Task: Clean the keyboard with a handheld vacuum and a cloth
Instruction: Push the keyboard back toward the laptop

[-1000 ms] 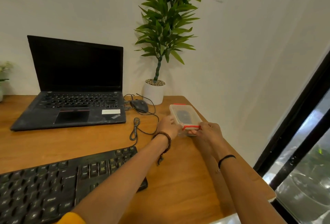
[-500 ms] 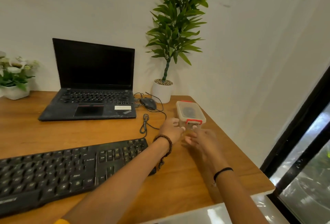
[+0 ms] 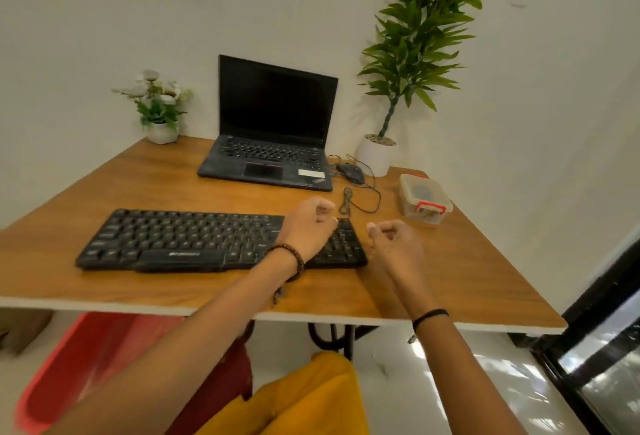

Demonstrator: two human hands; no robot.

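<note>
The black keyboard (image 3: 180,240) lies flat across the near half of the wooden desk (image 3: 478,282). My left hand (image 3: 308,226) hovers over the keyboard's right end with its fingers loosely curled and nothing in them. Just off that end, above the bare wood, my right hand (image 3: 394,244) is also loosely curled and holds nothing. A clear plastic box (image 3: 424,199) with red latches stands closed at the right, beyond both hands, with something dark inside. No vacuum or cloth shows in the open.
An open black laptop (image 3: 273,143) sits at the back, with a wired mouse (image 3: 350,172) and its looped cable to its right. A tall potted plant (image 3: 375,157) and a small flower pot (image 3: 161,131) stand against the wall. A dark window frame (image 3: 606,296) runs along the right.
Both hands have let go of the plastic box and drawn back towards me, over the keyboard's right end. The view has pulled back and swung left, showing the desk's front edge.
</note>
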